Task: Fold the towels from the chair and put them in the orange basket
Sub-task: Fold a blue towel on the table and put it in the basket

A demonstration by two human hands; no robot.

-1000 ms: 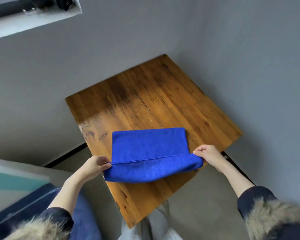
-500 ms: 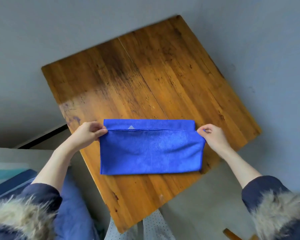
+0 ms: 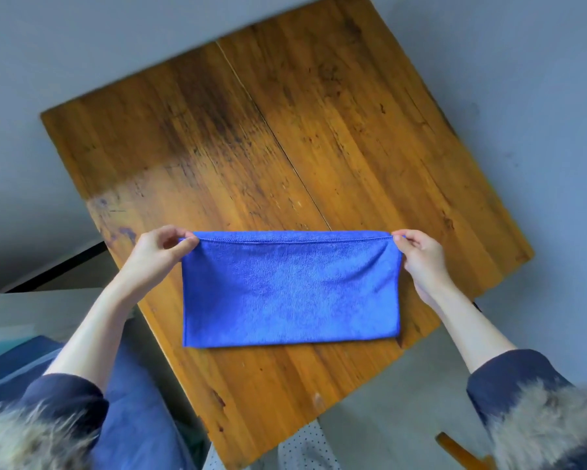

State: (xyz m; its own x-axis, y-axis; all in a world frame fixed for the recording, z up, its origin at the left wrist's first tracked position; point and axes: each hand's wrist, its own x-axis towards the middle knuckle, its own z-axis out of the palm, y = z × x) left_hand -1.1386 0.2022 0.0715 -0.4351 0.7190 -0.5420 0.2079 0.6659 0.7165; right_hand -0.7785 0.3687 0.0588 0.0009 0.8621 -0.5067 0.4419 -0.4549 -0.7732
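Observation:
A blue towel (image 3: 290,290) lies folded in half on the wooden table (image 3: 285,147), its fold toward me and its two hemmed edges lined up at the far side. My left hand (image 3: 156,254) pinches the far left corner between thumb and fingers. My right hand (image 3: 420,256) pinches the far right corner the same way. The towel is stretched flat between both hands. No orange basket is in view, and only a wooden piece (image 3: 461,451) at the bottom right, perhaps part of the chair, shows.
The table stands in a grey-walled corner. A blue cloth or cushion (image 3: 132,401) lies at the lower left beside the table. Dotted white fabric (image 3: 305,449) shows below the table's near corner.
Both hands carried the near edge of the towel away from me and laid it onto the far edge, folding it in half. The camera tilted down toward the table.

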